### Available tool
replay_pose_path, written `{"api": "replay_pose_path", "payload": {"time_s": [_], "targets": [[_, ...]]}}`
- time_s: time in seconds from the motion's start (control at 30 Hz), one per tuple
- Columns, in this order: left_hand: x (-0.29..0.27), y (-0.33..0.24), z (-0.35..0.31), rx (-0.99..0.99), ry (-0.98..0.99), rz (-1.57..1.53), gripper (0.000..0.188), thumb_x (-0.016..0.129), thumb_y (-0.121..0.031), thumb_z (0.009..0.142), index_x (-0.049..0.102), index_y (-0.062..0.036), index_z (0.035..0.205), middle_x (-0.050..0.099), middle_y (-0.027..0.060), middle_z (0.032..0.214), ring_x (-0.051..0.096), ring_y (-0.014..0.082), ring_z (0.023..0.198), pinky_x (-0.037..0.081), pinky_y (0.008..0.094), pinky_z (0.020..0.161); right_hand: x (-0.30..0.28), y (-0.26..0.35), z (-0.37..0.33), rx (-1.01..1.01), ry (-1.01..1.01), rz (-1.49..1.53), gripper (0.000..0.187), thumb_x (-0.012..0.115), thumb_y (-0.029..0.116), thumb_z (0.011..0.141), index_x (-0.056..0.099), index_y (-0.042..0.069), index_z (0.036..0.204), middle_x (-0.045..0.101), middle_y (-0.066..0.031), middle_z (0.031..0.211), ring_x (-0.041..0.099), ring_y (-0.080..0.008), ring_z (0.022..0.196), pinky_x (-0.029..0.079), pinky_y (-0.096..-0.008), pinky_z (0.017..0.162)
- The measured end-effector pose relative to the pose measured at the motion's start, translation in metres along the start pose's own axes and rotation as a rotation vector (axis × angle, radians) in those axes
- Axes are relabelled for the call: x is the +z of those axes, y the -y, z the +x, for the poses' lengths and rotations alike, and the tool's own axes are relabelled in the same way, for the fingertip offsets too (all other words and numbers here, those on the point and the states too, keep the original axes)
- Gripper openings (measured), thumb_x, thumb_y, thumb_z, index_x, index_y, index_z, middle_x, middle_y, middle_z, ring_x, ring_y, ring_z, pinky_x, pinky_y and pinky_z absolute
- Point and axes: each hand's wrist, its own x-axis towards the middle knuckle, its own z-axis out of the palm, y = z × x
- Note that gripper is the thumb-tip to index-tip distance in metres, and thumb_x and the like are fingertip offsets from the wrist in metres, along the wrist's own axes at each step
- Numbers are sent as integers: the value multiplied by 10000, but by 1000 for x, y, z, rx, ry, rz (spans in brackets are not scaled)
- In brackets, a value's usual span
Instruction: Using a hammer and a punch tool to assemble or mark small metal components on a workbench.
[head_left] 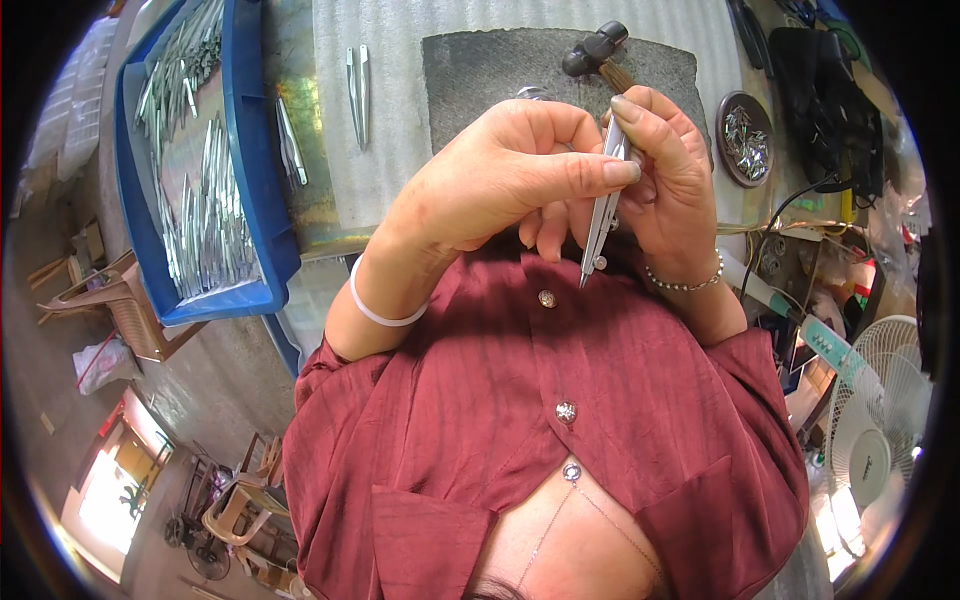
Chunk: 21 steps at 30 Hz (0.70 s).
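In front of my chest, both hands hold a slim silver drawing compass [598,235], its pointed end tilted down toward me. My left hand [495,165] pinches its middle between thumb and forefinger. The fingers of my right hand [668,160] close round its upper end, which they partly hide. Beyond the hands lies a dark grey slab [475,85] on a white foam sheet [390,185]. On the slab rests a hammer [597,50], its handle running behind my right hand. A shiny round metal piece [534,94] peeks out behind my left hand.
A blue tray [268,190] at the left holds many silver compass parts [208,215]. Two slim metal pieces [358,98] lie on the foam, another piece [290,145] beside the tray. A round dish [726,140] of small metal parts stands right; a fan [868,440] is nearer.
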Motion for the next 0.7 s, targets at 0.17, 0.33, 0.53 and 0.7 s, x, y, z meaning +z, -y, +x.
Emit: {"api": "replay_pose_path", "payload": {"time_s": [0.17, 0.33, 0.53, 0.7], "targets": [[-2, 0, 2, -1, -3, -27, 194, 639, -157, 870, 541, -35, 755, 565, 50, 560, 480, 80, 353, 363, 177, 344, -1, 0, 4, 13, 4, 7, 156, 591, 167, 886, 549, 79, 765, 476, 43, 587, 355, -11, 423, 283, -168, 368], [-8, -1, 5, 11, 52, -45, 276, 680, -275, 849, 555, -45, 762, 610, 57, 579, 545, 75, 403, 364, 157, 345, -1, 3, 6, 14, 23, 16, 142, 593, 167, 886, 553, 73, 788, 501, 31, 603, 377, -15, 435, 294, -165, 379], [-1, -8, -10, 126, -77, 103, 195, 641, -147, 873, 515, -18, 799, 598, 37, 598, 554, 71, 450, 398, 176, 394, -3, 20, 14, -43, 91, -64, 142, 564, 190, 914, 560, 63, 852, 565, 7, 664, 444, -20, 485, 335, -154, 426], [-3, -4, -43, 276, -281, 116, 140, 602, -12, 866, 485, -13, 942, 582, 27, 726, 569, 67, 593, 456, 190, 514, -39, 97, 66, -469, 8, -715, 214, 498, 227, 950, 571, 49, 855, 569, -2, 649, 411, -17, 443, 277, -153, 392]]}}
